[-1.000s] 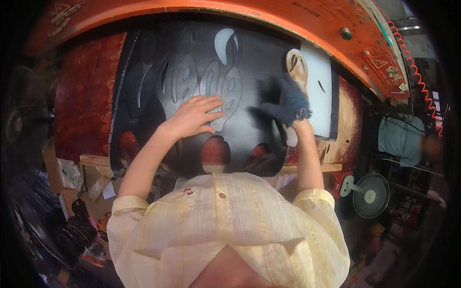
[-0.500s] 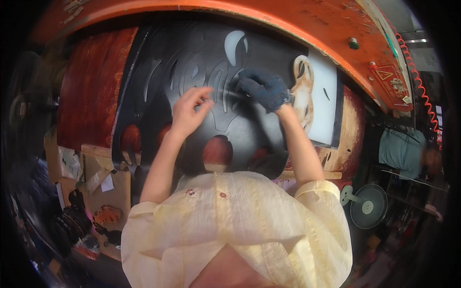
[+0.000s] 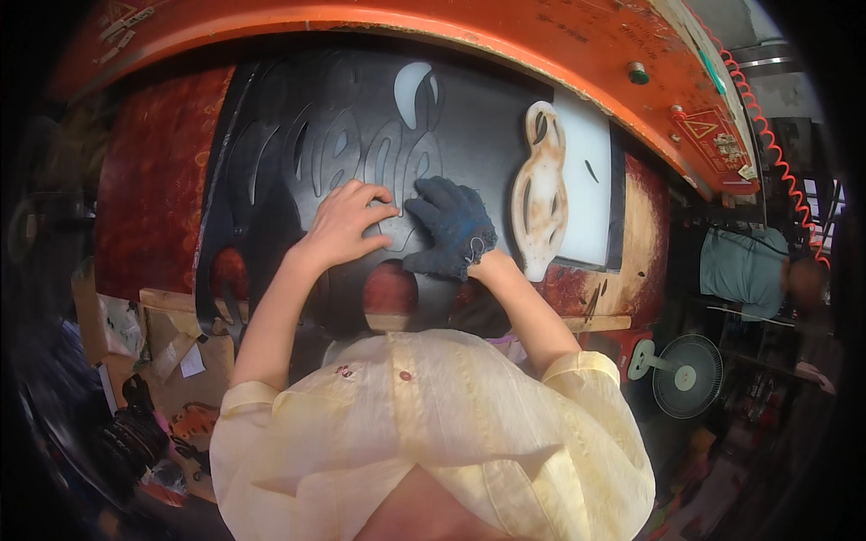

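A large black sheet (image 3: pixel 496 126), cut through with several curved, looped outlines, lies in front of me. My bare left hand (image 3: pixel 345 227) rests on its middle, fingers bent and thumb apart. Close on its right, my right hand (image 3: pixel 448 230), in a dark blue-grey glove, has its fingers spread on the same sheet. Between the two hands shows the lower part of a looped cut outline (image 3: pixel 403 236). No object is visible in either hand. Right of the glove lies a tan and white looped cutting form (image 3: pixel 542 200), partly over a white board (image 3: pixel 591 212).
An orange machine beam (image 3: pixel 361 20) arches across the far side. Worn red board (image 3: pixel 153 171) shows at the left. A coiled red hose (image 3: pixel 769 135) hangs at the far right, above a fan (image 3: pixel 686 376). A person in a teal top (image 3: pixel 741 270) is at the right.
My gloved right hand has come down nearer to me and left, from the tan form's far end to beside my left hand. The left hand has lowered onto the sheet.
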`<state>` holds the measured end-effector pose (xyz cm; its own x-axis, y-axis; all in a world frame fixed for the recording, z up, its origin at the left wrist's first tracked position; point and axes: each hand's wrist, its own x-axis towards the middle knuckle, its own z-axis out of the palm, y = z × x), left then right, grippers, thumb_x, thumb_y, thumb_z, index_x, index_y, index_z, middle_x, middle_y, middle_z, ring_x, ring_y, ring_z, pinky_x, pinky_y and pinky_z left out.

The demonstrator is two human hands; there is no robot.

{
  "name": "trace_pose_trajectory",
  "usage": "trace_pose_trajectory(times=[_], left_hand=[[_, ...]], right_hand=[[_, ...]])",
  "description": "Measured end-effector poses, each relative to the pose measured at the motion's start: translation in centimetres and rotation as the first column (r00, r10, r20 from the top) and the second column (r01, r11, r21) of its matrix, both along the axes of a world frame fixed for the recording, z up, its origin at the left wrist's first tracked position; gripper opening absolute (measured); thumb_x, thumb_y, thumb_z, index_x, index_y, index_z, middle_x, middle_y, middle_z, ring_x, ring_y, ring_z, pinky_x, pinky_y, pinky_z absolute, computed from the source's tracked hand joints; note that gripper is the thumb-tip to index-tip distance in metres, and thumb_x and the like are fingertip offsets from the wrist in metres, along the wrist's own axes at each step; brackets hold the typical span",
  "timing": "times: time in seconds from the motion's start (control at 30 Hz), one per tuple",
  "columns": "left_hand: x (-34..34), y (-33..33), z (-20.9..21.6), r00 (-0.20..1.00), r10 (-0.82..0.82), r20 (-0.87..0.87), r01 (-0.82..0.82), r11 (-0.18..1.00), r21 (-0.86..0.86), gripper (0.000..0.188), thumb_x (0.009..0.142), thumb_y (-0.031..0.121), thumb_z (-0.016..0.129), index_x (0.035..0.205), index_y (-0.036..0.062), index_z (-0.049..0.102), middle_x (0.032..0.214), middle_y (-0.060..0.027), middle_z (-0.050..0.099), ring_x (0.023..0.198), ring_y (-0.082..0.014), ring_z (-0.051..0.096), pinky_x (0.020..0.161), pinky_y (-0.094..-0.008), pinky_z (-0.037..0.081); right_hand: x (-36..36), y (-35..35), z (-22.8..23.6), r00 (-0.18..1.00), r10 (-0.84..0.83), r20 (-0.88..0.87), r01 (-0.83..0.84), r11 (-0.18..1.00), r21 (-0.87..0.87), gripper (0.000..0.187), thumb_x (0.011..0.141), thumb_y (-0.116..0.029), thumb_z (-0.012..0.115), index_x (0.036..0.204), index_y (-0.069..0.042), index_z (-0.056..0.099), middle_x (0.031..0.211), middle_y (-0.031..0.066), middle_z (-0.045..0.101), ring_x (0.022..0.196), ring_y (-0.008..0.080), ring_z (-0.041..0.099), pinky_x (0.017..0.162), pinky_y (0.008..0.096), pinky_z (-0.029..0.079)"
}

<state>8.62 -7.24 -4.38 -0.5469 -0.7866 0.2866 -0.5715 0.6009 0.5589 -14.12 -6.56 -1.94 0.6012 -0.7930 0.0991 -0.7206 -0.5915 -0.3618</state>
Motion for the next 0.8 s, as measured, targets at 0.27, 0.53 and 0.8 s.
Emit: trace_pose_trajectory(times=[0.27,0.53,0.8], left_hand=[[0.1,1.0,-1.6,0.999,0.036,0.021,-0.028,0.954,-0.298,0.034,0.071,0.025,0.074,0.103,0.0182,0.067,0.111,0.0019,0.059,0.100,-0.0199,0.053,0.081,-0.0345,0.039],[0.7,-0.6,-0.7,0.988,-0.108,0.113,0.119,0.989,-0.091,0.037,0.071,0.025,0.074,0.106,0.0191,0.066,0.118,0.0023,0.058,0.103,-0.0198,0.052,0.085,-0.0358,0.040],[0.8,0.5,-1.1,0.985,-0.034,0.169,0.079,0.962,-0.262,0.041,0.069,0.028,0.076,0.108,0.0186,0.065,0.119,0.0026,0.059,0.102,-0.0203,0.053,0.085,-0.0350,0.039]], right_hand=[[1.0,0.7,-0.1,0.999,-0.002,-0.036,0.001,0.999,-0.043,0.090,0.049,-0.050,0.082,0.124,-0.008,0.055,0.133,0.0179,0.047,0.126,0.0381,0.041,0.101,0.0532,0.032],[0.9,0.6,-0.7,0.999,-0.005,-0.034,0.003,0.998,-0.060,0.093,0.048,-0.050,0.083,0.126,-0.008,0.054,0.135,0.0176,0.046,0.127,0.0382,0.040,0.103,0.0538,0.030],[1.4,0.6,-1.2,0.999,-0.037,-0.036,0.032,0.991,-0.126,0.087,0.051,-0.050,0.081,0.124,-0.012,0.055,0.134,0.0160,0.046,0.126,0.0376,0.041,0.099,0.0547,0.032]])
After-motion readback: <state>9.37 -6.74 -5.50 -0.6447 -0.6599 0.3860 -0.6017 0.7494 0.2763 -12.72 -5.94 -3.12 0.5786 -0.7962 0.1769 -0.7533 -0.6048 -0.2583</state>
